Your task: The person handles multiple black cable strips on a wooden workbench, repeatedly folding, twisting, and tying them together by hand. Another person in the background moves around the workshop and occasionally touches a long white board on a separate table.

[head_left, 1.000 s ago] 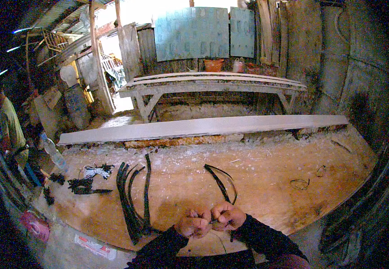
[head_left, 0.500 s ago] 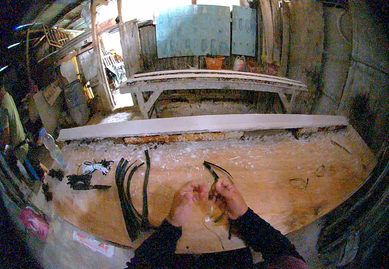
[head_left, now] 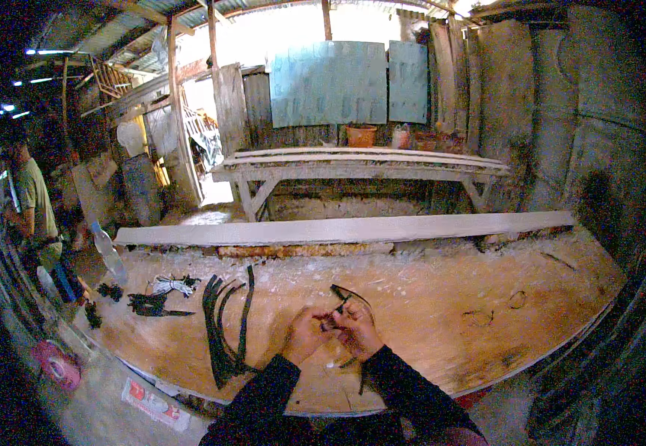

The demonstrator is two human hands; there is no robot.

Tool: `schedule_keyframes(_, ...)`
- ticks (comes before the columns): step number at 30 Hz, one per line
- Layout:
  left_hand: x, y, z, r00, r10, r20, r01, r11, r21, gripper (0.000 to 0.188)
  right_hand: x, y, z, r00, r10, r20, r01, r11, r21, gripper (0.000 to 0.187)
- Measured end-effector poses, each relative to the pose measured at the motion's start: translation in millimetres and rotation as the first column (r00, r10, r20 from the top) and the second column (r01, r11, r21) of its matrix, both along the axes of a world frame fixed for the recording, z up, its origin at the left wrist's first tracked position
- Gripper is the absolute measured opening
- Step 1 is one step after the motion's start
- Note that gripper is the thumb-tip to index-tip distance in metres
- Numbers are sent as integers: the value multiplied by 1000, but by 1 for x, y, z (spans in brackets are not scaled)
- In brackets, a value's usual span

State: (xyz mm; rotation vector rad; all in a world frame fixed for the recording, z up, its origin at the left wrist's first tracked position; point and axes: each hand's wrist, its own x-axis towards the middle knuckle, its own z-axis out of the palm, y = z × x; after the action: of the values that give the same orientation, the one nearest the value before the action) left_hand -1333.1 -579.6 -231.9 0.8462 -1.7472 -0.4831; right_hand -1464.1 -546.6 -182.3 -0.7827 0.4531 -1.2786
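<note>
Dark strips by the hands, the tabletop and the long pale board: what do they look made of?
Dark strips: probably rubber or similar flexible material; matte black and lying in limp curves.
Tabletop: wood sheet, likely plywood, bare orange-brown, dusted with pale debris.
Long pale board: sawn wood, unfinished whitish surface.
</note>
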Motion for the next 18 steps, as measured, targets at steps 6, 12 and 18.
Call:
schedule_keyframes(6, 1, 68, 51, 962, -137, -237, 196, 949, 246, 24, -15, 65, 34, 977, 82, -198, -116, 980, -165, 15)
schedule_keyframes(12, 10, 197, 65, 936, -351, 17, 328, 890, 317, 22, -49, 165, 35, 846, 322, -426, -406, 905, -123, 16)
schedule_keyframes(18, 14, 261, 48, 876, -481, 30, 402, 763, 506, 16, -66, 243, 24, 821, 80, -566, -233, 951, -203, 12)
